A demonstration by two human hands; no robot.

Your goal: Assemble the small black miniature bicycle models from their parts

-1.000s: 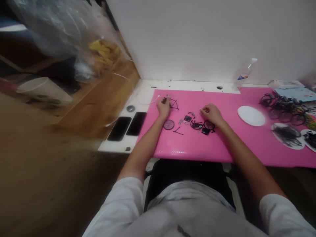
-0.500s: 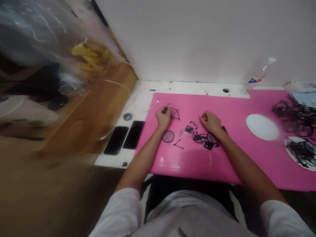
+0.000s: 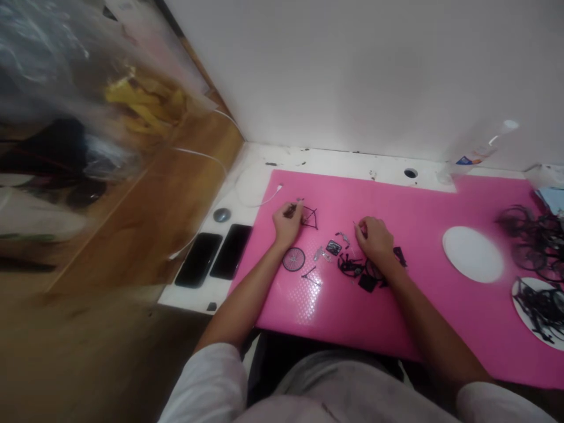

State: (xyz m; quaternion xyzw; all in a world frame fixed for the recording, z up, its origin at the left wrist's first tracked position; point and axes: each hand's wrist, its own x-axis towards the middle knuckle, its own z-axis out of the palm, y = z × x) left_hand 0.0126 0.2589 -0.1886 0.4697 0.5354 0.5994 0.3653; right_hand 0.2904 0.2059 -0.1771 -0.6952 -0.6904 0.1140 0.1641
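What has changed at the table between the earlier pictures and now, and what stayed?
The right hand has apparently shifted slightly leftward, uncovering a black piece beside its wrist. The view has swung, so the rightmost plate of parts has left the picture. No grasp or release shows: the left hand still holds the dark frame, and the loose wheel lies in place.

We are indoors at a small assembly workspace; whether it belongs to a home or a workshop, we cannot tell. We see a worn white tabletop [image 3: 255, 161] with a cable hole [image 3: 410, 173], against a pale wall [image 3: 299, 70], largely covered by a pink mat [image 3: 343, 311]. Loose miniature bicycle parts [image 3: 333, 247], a plate [image 3: 526, 330] of black pieces [image 3: 544, 308] and clustered model bicycles [image 3: 535, 261] show the assembly work. Two smartphones [image 3: 199, 260] and a plastic bottle [image 3: 478, 154] share the surface; plastic sheeting [image 3: 44, 53] clutters the left.
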